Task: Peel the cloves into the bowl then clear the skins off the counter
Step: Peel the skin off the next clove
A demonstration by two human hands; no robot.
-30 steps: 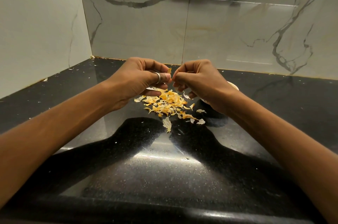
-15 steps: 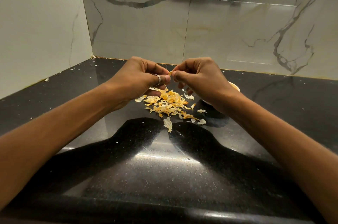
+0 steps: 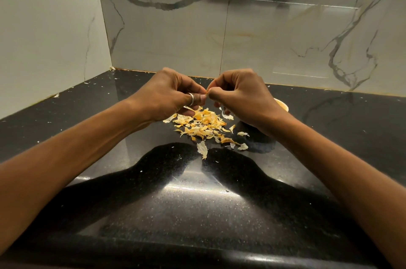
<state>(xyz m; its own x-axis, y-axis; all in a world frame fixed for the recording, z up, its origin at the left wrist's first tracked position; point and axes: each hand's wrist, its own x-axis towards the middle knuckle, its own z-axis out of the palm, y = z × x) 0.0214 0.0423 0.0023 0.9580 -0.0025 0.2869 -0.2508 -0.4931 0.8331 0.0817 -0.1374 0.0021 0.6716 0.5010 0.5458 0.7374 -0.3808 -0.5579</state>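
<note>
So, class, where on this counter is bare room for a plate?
Bare: the counter between the forearms, from the skins to the front edge; also right of the bowl. Crowded: under the left hand and right hand pinching a clove, skins piled beside the bowl.

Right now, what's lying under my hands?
A pile of peeled skins on the black counter. The right hand covers most of the bowl, so its contents are hidden.

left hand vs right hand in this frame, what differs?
The left hand wears a silver ring; the right hand shows none. The right hand hides most of the bowl; the left hand hides none of it. Shared: both pinch one small piece between them, above the skins.
</note>
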